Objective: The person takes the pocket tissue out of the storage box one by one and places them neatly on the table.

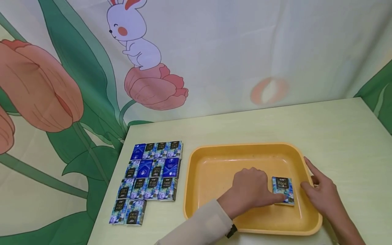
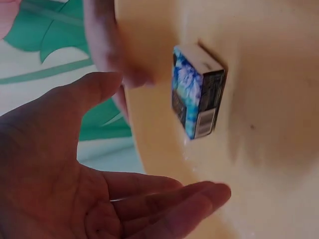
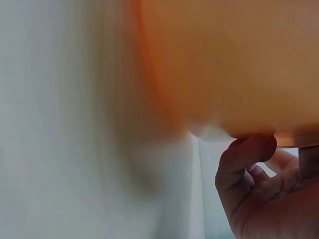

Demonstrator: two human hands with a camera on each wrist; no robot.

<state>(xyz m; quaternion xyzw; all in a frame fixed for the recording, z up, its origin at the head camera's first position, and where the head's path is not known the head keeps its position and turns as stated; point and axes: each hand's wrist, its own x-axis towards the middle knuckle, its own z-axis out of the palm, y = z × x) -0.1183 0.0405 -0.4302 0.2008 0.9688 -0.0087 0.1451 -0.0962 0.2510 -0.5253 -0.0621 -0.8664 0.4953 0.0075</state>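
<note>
A yellow plastic tray [image 1: 220, 154] stands on the table, a single blue floral pack of pocket tissues [image 1: 282, 183] lying near its right end. My left hand [image 1: 249, 189] is over the tray, its thumb overlapping the pack's lower edge in the head view. In the left wrist view that hand [image 2: 89, 174] has thumb and fingers spread apart, and the tissue pack [image 2: 188, 92] appears beyond them, barcode side showing. My right hand [image 1: 324, 194] grips the tray's right rim, thumb inside and fingers outside. The right wrist view shows its fingers [image 3: 232, 172] curled at the rim.
Left of the tray, several tissue packs [image 1: 153, 189] lie in tight rows, most floral with black labels, a few plain blue. The pale table [image 1: 349, 136] ends at a printed cloth backdrop [image 1: 214, 68] with a rabbit and tulips.
</note>
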